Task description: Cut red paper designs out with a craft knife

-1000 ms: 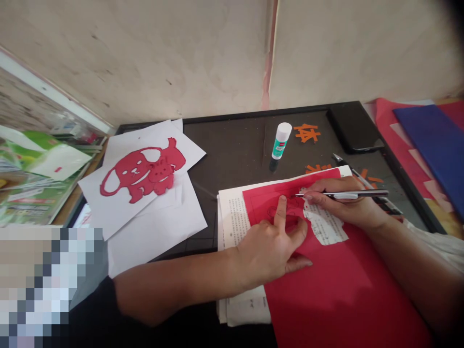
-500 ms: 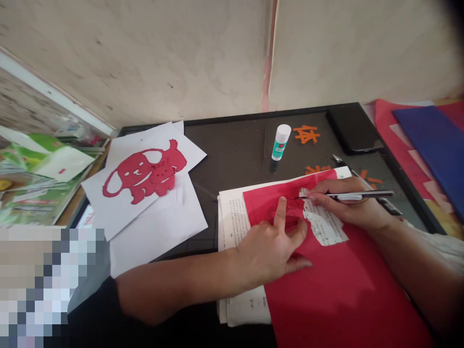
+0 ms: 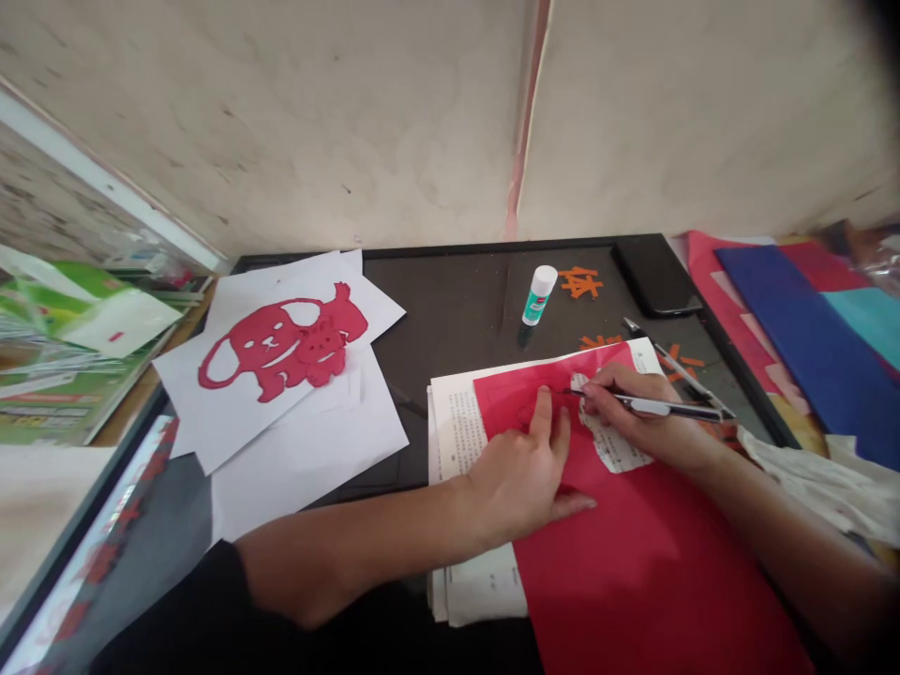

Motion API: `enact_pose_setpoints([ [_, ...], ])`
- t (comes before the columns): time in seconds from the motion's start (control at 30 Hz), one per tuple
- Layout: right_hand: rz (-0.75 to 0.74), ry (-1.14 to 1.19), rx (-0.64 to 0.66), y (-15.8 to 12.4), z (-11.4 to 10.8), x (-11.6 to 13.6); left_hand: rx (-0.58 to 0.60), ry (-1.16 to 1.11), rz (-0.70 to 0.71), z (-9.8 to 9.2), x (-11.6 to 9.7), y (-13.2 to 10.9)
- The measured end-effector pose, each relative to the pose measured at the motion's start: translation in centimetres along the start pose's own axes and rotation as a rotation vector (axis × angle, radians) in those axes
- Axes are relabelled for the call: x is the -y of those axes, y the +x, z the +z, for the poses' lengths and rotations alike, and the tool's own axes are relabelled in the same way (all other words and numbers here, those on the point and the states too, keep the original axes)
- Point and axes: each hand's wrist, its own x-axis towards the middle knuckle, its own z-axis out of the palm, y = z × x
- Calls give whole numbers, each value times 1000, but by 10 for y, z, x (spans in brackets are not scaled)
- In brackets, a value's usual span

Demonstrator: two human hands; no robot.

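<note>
My right hand grips a slim silver-and-black craft knife, its fine tip resting on a sheet of red paper. Fingers spread, my left hand presses flat on the same sheet, index fingertip close to the tip. Faint drawn lines show on the red paper around that finger. Beside my right hand a ragged opening in the sheet shows printed text beneath. Under the red paper lies a stack of printed pages.
A glue stick stands behind the pages, near orange cut-out characters and a black phone. Red animal cut-outs lie on white sheets at left. Coloured paper is stacked at right, books at far left.
The camera view has shifted slightly, showing more of the right side. The knife's rear end now points lower. My left hand's fingers are a little closer together, still on the red paper.
</note>
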Motion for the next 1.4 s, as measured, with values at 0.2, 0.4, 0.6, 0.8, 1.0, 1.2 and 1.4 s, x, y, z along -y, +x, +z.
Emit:
enact_pose_setpoints([
  [0.2, -7, 24, -32, -11, 8, -14, 34, 17, -17, -3, 0, 1],
  [0.4, -26, -1, -25, -13, 7, -15, 63, 14, -16, -6, 0, 1],
  [0.6, -59, 14, -37, -14, 8, -15, 74, 24, -21, -5, 0, 1],
  [0.8, -71, -2, -10, -18, 7, -14, 85, 15, -14, -5, 0, 0],
  [1.0, -124, -1, -6, -22, 8, -20, 51, 17, 5, -3, 0, 0],
  [1.2, -146, -4, -8, -21, 6, -17, 72, 13, 0, -3, 1, 1],
  [1.4, -101, -9, 24, -21, 2, -13, 81, 16, -6, -4, -1, -1],
])
